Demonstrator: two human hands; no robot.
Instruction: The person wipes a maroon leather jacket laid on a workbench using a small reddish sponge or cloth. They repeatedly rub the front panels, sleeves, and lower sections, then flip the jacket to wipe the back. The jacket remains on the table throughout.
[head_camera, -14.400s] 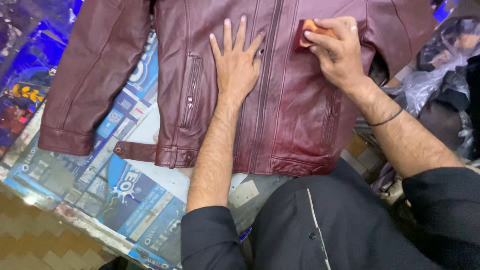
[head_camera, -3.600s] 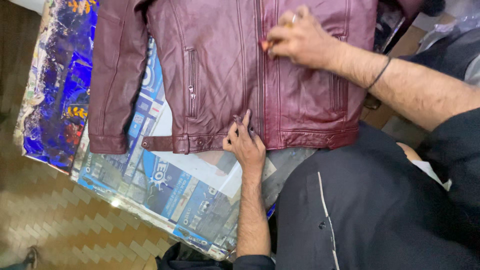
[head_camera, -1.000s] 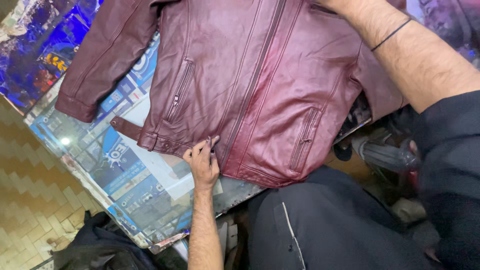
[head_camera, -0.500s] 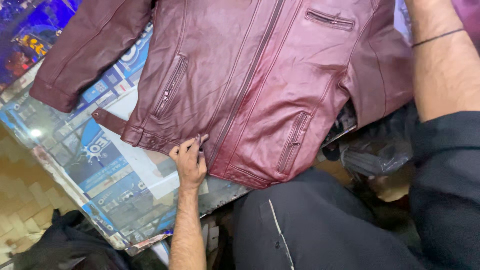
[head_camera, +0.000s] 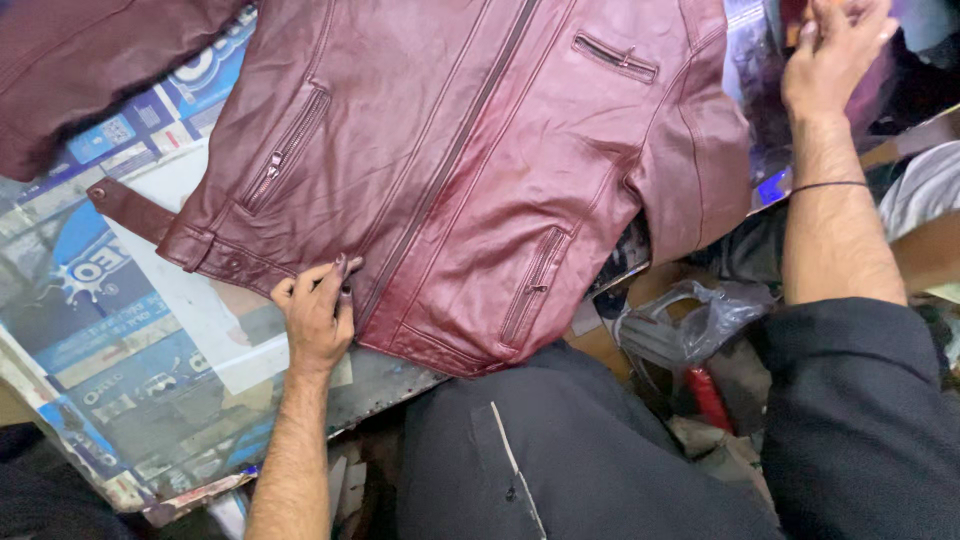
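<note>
We see one maroon leather jacket (head_camera: 470, 170) lying front up on the table (head_camera: 130, 370), its zip running diagonally, hem toward us. Our left hand (head_camera: 318, 318) pinches the hem between curled fingers. Our right hand (head_camera: 835, 50), fingers loosely spread, holds nothing we can make out.

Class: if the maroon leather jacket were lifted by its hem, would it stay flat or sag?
The jacket would probably sag: its lower corner already droops over the table edge. Its glossy surface suggests it may slide easily. The left hand holds the hem, perhaps steadying it.
</note>
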